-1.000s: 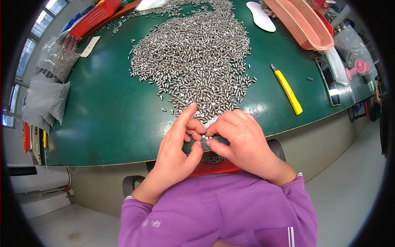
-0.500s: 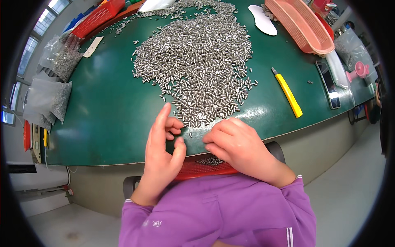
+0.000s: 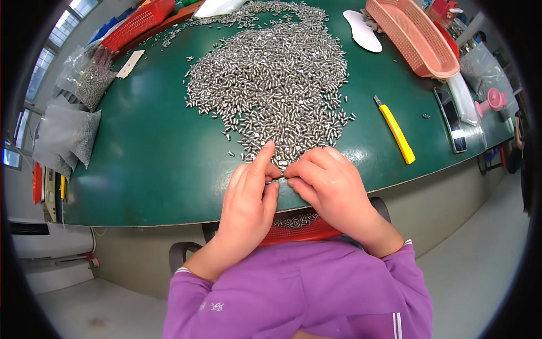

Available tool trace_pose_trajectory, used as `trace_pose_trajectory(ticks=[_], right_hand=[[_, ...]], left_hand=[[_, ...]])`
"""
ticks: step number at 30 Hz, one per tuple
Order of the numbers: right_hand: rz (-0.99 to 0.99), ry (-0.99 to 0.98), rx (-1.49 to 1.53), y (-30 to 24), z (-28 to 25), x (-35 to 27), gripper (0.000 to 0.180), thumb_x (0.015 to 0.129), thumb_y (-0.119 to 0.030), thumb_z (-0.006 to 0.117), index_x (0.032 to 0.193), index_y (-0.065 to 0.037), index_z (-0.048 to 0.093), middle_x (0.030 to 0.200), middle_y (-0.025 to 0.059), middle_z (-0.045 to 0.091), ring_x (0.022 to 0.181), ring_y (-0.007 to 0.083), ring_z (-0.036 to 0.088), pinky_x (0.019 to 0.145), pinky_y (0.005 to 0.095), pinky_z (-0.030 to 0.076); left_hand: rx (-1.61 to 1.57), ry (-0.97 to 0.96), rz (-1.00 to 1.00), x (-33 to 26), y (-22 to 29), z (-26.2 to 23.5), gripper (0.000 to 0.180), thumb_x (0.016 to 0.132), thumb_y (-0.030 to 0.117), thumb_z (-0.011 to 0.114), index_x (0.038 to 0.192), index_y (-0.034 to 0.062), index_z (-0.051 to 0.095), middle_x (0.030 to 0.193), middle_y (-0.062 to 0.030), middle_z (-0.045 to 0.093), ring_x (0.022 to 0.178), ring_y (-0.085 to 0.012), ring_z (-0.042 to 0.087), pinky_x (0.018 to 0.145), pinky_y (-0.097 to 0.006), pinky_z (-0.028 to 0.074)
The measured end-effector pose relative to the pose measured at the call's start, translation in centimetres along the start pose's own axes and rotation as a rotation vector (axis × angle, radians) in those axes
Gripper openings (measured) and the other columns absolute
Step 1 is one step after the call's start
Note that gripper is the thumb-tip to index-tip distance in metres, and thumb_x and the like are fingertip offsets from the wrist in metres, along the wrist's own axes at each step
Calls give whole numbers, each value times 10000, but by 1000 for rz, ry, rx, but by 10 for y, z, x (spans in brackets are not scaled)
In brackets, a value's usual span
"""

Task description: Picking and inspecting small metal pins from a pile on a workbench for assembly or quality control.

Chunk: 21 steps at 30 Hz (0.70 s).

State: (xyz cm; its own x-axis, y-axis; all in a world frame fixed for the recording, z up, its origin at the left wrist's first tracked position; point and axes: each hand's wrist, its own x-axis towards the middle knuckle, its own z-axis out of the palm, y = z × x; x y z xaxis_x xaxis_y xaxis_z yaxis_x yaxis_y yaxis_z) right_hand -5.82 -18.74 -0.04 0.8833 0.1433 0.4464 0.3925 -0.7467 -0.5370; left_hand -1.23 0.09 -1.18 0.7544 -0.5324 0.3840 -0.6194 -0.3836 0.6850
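Note:
A big heap of small, silvery, bullet-shaped metal pieces spreads over the green table, narrowing toward me. Both hands meet at its near tip. My left hand touches the pieces there, its index finger stretched along the heap and its thumb apart from the curled fingers. Close by on the right, my right hand has its fingers bent and thumb drawn in near the index fingertip. Whatever is between those tips is too small to make out. Below the table edge, a red basket holds more metal pieces, partly covered by my arms.
A yellow utility knife with its blade out and a phone lie to the right. Farther back are a pink basket and a white insole-shaped sheet. Filled plastic bags stand at the left edge, below a red basket.
My left hand has moved right and forward to the heap's tip, its fingers now close to my right hand. My right hand has shifted slightly forward onto the pieces.

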Motion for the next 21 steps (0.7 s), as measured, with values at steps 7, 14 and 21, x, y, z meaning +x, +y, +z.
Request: trace_pose_trajectory(ticks=[7, 14, 21], right_hand=[[-33, -28, 77, 0, -4, -2, 145, 833, -78, 751, 953, -69, 670, 911, 78, 594, 863, 305, 590, 753, 417, 494], [-8, -31, 68, -3, -2, -2, 161, 815, -99, 775, 936, -71, 673, 909, 78, 611, 856, 301, 599, 770, 421, 494], [-81, -21, 119, -1, 2, -3, 144, 805, -63, 744, 921, -59, 659, 902, 83, 592, 832, 306, 582, 754, 424, 493]], left_hand=[[-59, -42, 2, 0, 0, -2, 706, 851, -136, 665, 1508, 37, 472, 994, -66, 662, 939, -212, 617, 849, -346, 522], [-47, -65, 11, -3, 8, -12, 700, 846, -133, 650, 1506, -5, 452, 1019, -111, 640, 929, -281, 612, 858, -407, 506], [-32, -110, -6, -5, 9, -13, 697, 846, -122, 656, 1503, -4, 455, 1042, -123, 639, 939, -287, 615, 869, -407, 508]])
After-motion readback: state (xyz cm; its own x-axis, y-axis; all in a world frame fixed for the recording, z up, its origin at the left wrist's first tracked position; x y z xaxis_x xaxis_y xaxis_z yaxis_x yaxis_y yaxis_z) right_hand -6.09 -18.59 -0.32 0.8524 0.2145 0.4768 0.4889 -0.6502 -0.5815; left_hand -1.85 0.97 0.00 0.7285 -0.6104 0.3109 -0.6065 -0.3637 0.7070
